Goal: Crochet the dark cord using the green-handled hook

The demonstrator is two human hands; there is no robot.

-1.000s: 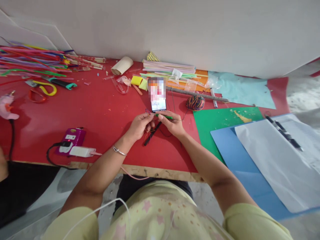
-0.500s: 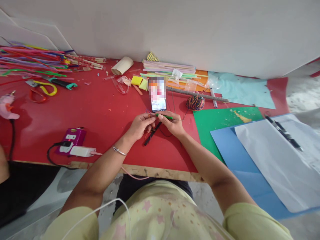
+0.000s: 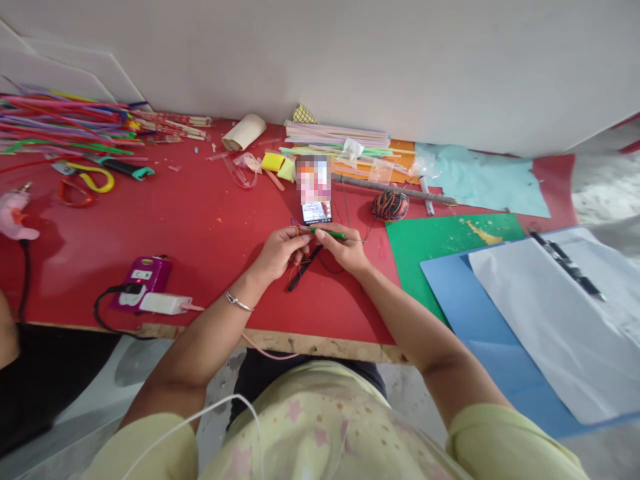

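My right hand [image 3: 345, 249] is closed on a green-handled tool [image 3: 331, 233], probably a crochet hook, whose tip points left. Closed in a pinch, my left hand [image 3: 283, 252] meets it at the fingertips and holds thin coloured yarn; the small piece between the fingers is hard to make out. Loose yarn hangs below the left fingers over a black pen-like stick [image 3: 304, 269] on the red table. Right of the hands sits a multicoloured yarn ball [image 3: 390, 205], its strand running toward my right hand. A phone [image 3: 316, 210] with a lit screen stands just beyond the fingertips.
Scissors [image 3: 90, 177], a pink glue gun [image 3: 16, 213] and a purple power adapter [image 3: 145, 280] lie left. Behind are pipe cleaners [image 3: 65, 123], a cardboard tube [image 3: 244, 132] and a long stick [image 3: 395, 189]. A blue folder [image 3: 480, 333] with papers lies right.
Both hands stay nearly in place, with only a very slight shift of the green-handled tool to the left. The picture on the phone screen has changed.
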